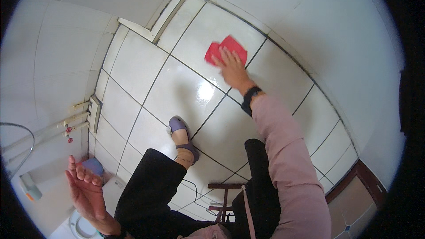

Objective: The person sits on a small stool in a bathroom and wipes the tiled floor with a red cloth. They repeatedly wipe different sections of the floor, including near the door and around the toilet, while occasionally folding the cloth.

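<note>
My right hand [233, 70] presses a red cloth [234, 43] flat on a white floor tile [202, 28], fingers spread over its lower edge. The cloth lies near the base of the right wall, and part of it is hidden under the fingers. My left hand [87, 191] is raised at the lower left, palm up and empty, with some fingers curled. Between the two hands, my shoe [181, 129], purple with a strap, rests on the tiles.
Pipes [78, 118] with red valve handles [69, 129] run along the left wall. A toilet [83, 224] stands at the lower left, near a blue container [93, 166]. Below me is a dark wooden stool [225, 186]. A brown door sill [358, 172] borders the lower right.
</note>
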A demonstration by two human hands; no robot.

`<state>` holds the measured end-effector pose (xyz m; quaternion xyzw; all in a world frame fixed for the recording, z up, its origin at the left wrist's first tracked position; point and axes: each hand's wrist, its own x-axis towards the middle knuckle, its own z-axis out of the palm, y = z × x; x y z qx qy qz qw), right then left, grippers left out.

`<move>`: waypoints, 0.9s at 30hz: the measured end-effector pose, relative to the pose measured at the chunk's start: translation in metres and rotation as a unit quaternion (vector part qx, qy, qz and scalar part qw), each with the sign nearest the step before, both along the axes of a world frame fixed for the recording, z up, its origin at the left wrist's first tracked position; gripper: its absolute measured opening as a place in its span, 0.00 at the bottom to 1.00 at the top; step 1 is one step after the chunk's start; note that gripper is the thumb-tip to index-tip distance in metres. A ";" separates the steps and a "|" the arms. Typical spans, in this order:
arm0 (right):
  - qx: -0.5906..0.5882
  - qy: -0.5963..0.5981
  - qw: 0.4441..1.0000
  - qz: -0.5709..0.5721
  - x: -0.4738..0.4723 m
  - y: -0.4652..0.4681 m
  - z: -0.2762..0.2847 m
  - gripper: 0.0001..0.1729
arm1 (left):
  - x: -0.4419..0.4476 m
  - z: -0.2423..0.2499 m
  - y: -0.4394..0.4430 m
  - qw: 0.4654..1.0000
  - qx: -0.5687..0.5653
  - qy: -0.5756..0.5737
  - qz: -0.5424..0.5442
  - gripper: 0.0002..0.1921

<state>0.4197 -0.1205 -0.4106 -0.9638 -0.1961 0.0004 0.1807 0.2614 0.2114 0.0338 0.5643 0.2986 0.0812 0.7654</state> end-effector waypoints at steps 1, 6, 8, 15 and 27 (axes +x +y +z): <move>-0.026 0.015 0.999 0.038 -0.019 0.004 0.000 0.37 | -0.001 0.000 0.002 1.000 -0.005 -0.005 -0.004 0.24; 0.092 0.017 0.960 0.264 -0.131 0.004 0.001 0.30 | -0.009 0.005 0.000 1.000 -0.007 -0.012 0.001 0.23; 0.092 0.024 0.929 0.358 -0.161 -0.005 -0.001 0.28 | -0.015 0.006 -0.005 1.000 -0.003 -0.012 -0.002 0.23; 0.091 -0.003 0.945 0.314 -0.170 -0.085 -0.014 0.09 | -0.035 0.023 -0.020 0.997 -0.019 -0.065 -0.034 0.24; 0.740 0.183 0.546 -0.348 -0.247 -0.276 0.167 0.31 | -0.048 0.024 -0.038 0.952 -0.173 -0.193 -0.159 0.22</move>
